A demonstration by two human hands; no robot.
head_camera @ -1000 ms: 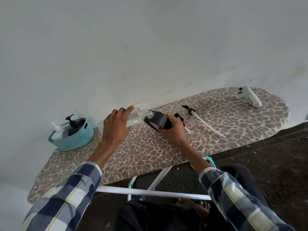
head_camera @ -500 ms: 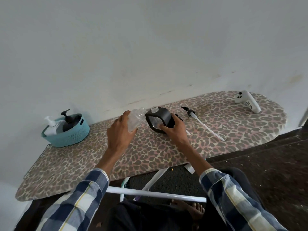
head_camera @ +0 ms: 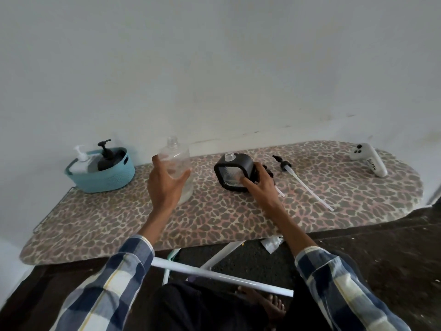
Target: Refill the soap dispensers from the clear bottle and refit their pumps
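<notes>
The ironing board (head_camera: 214, 218) with its leopard-print cover fills the middle of your view; its near left corner curves out of clear sight, and its white legs (head_camera: 214, 274) are partly hidden by your lap. Both plaid sleeves are cut off at the bottom edge.

At about 10 o'clock from the board's middle stands the teal basket (head_camera: 105, 177). Its wall hides the lower parts of the white pump bottle (head_camera: 80, 161) and the black pump bottle (head_camera: 107, 158) inside, so you cannot tell how full they are.

The clear bottle (head_camera: 175, 158) stands upright at 11 o'clock, uncapped, neck open, and looks empty, though the glassy wall makes that hard to judge. Your left hand (head_camera: 164, 187) is just in front of it with fingers spread wide, thumb and fingertips at its sides; whether they touch it is unclear.

At 12 o'clock sits the black square dispenser (head_camera: 235, 170), tilted, with a clear face and an open neck on top. Your right hand (head_camera: 261, 187) rests on its right side, fingers curled loosely against it, covering most of one pump (head_camera: 278, 191) behind.

The other pump (head_camera: 303, 182) lies flat at 2 o'clock, its long tube pointing toward you. A white controller (head_camera: 368, 162) lies at the far right end, its handwriting too small to read.
</notes>
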